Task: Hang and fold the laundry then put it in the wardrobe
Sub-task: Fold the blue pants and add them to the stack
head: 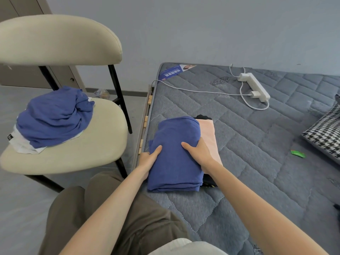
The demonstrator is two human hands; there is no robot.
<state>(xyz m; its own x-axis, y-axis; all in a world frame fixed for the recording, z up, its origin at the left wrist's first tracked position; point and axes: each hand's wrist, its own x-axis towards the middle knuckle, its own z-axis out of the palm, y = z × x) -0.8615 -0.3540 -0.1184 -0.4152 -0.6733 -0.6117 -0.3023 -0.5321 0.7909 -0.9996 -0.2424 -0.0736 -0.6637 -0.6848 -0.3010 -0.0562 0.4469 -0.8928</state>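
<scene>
Nearest the camera, the person's legs in olive-brown trousers [117, 218] were at the edge of the grey quilted mattress [257, 162]. Both bare forearms reached forward to a stack of folded clothes on the mattress, near its left edge.

The left hand [149, 159] gripped the left side of the folded blue garment [174, 162], thumb on top and the other fingers curled at the edge. The right hand [197, 153] gripped the right side, thumb on top and fingers wrapped down the side. The blue garment was the top item of the stack. A pink garment [209, 137] lay folded directly beneath it, showing along the right side. Dark clothing [203, 117] showed under that at the far end.

To the left, a cream chair [82, 153] stood on the floor just beside the bed. A crumpled blue garment [55, 116] lay on its seat on top of a white garment [24, 144].

On the mattress to the right were a small green wrapper [298, 154] and a houndstooth cushion [323, 133]. Farther back lay a white power strip [254, 87] with a plugged-in charger and white cable [193, 90]. A blue printed label [170, 72] sat at the far corner.
</scene>
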